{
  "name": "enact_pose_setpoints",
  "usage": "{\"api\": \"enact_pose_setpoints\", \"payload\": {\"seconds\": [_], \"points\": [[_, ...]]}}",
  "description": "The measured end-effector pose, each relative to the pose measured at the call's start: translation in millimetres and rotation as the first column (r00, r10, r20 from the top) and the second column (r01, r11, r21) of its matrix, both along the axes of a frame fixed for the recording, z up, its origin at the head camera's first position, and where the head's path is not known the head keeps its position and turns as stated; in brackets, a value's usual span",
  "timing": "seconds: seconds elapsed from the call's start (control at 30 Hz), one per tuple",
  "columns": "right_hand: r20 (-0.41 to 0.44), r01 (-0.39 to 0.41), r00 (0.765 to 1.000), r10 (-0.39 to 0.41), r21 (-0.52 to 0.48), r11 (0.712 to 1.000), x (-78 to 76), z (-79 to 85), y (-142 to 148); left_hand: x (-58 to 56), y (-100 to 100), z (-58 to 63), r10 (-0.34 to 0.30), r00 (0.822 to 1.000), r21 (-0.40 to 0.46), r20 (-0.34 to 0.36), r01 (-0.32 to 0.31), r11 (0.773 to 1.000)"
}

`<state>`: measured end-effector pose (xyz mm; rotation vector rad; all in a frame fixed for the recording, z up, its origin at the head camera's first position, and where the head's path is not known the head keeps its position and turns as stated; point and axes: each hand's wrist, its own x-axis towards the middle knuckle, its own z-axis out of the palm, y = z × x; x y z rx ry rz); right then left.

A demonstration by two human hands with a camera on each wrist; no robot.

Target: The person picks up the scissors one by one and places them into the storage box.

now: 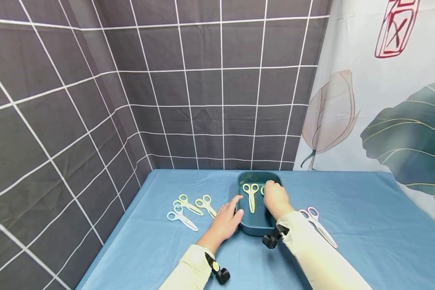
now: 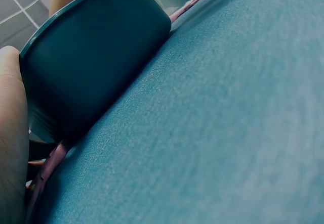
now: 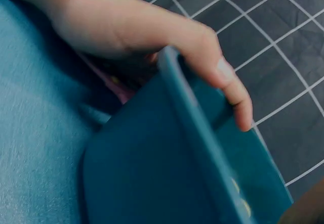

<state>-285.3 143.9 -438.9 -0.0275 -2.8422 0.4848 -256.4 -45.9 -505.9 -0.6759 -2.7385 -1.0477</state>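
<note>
In the head view, a dark teal tray (image 1: 255,231) sits on the blue cloth with pale yellow scissors (image 1: 251,197) lying inside it. My left hand (image 1: 224,222) holds the tray's left wall, thumb and forefinger over the rim; the right wrist view shows this hand (image 3: 126,29) too. My right hand (image 1: 276,200) reaches inside the right of the tray and pinches scissors with a green handle loop (image 1: 262,190), most of which it hides. Below my left hand, a pink piece (image 2: 48,172) lies against the tray's outside in the left wrist view.
Left of the tray lie light blue scissors (image 1: 184,218), yellow-green scissors (image 1: 192,207) and pale yellow scissors (image 1: 207,205), partly behind my left hand. Scissors with pink handles (image 1: 319,225) lie to the right, beside my sleeve. A dark tiled-pattern curtain (image 1: 203,88) stands behind.
</note>
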Motion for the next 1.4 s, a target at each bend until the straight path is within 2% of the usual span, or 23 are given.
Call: {"api": "enact_pose_setpoints", "payload": {"seconds": [0.3, 0.53, 0.7, 0.87, 1.4], "points": [[0.013, 0.001, 1.000, -0.001, 0.037, 0.999, -7.9, -14.3, 2, -2.7, 1, -2.6, 0.003, 1.000, -0.018, -0.019, -0.003, 1.000], [0.087, 0.008, 0.996, -0.012, 0.048, 0.999, -10.5, -18.8, 0, -4.5, 1, -3.7, 0.003, 1.000, -0.022, -0.020, -0.003, 1.000], [0.109, -0.013, 0.994, 0.001, 0.105, 0.994, -8.2, -22.6, -3, -2.6, 1, -3.7, 0.001, 1.000, -0.017, -0.016, -0.001, 1.000], [0.120, -0.031, 0.993, 0.011, 0.166, 0.986, -6.3, -23.4, -5, -0.8, 0, -4.4, -0.008, 1.000, -0.014, -0.014, 0.008, 1.000], [0.171, -0.075, 0.984, 0.043, 0.188, 0.979, -13.3, -25.6, -4, -1.1, -1, -0.4, -0.014, 0.999, -0.001, -0.034, 0.014, 1.000]]}}
